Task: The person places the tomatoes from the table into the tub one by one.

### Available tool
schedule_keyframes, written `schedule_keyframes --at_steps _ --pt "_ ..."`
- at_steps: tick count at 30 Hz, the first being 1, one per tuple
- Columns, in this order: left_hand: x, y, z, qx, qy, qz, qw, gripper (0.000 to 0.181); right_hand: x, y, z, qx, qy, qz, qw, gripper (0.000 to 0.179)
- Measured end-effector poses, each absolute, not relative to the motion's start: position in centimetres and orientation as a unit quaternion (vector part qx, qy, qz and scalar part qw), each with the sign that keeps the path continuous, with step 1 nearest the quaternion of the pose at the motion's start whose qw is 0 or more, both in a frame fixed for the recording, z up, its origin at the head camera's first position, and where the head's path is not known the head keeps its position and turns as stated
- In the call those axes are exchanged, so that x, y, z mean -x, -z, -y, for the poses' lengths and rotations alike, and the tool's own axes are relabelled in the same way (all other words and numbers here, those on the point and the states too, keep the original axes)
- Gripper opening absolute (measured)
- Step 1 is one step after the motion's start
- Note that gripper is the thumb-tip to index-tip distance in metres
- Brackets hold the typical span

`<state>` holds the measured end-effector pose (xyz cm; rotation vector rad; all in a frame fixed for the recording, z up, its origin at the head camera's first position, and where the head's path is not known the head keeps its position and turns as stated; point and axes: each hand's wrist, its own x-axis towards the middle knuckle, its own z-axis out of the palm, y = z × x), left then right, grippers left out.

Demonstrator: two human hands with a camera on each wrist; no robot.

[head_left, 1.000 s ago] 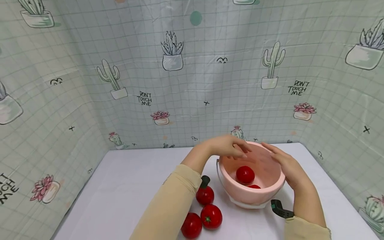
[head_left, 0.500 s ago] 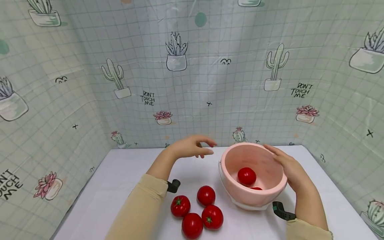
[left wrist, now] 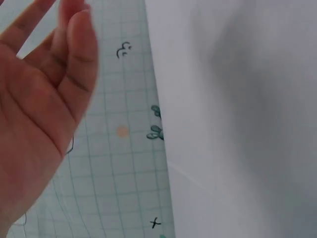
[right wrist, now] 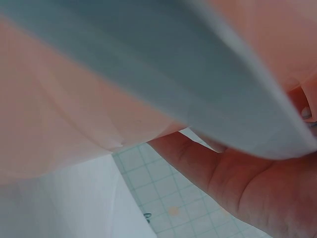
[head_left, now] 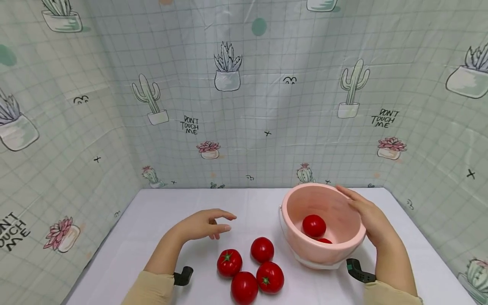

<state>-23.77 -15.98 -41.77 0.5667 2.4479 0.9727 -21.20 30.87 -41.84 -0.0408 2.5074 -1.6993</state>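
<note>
A pink bucket point(head_left: 322, 254) stands on the right of the white table, with two red tomatoes visible inside; one tomato point(head_left: 314, 225) shows clearly and the second is mostly hidden by the near rim. My right hand point(head_left: 371, 218) holds the bucket at its right rim, some fingers out of sight behind the wall. In the right wrist view, that hand point(right wrist: 237, 183) lies against the bucket wall point(right wrist: 64, 99). My left hand point(head_left: 202, 225) hovers above the table with loosely bent fingers and nothing in it. Several tomatoes point(head_left: 229, 262) lie just nearer than it, grouped left of the bucket.
A cloth point(head_left: 244, 106) printed with potted cacti hangs behind the white tabletop point(head_left: 160, 207) and along both sides. The bucket's pale handle point(head_left: 282, 220) hangs down at its left side. Dark wrist-worn devices point(head_left: 184, 276) show on both arms.
My left hand has moved out of the bucket, leftward and then down toward me, uncovering the tomatoes on the table. The right hand stays at the bucket's rim.
</note>
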Motion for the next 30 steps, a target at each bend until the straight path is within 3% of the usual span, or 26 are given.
schedule_keyframes --at_steps 9,30 --pt "21.3 44.6 17.8 -0.181 -0.38 -0.859 0.293 0.047 21.2 41.9 -30.8 0.011 0.564 -0.824 0.052 0.05" --pt "20.4 47.7 18.1 -0.183 -0.457 -0.808 0.323 0.054 21.3 41.9 -31.1 0.022 0.574 -0.817 0.054 0.05"
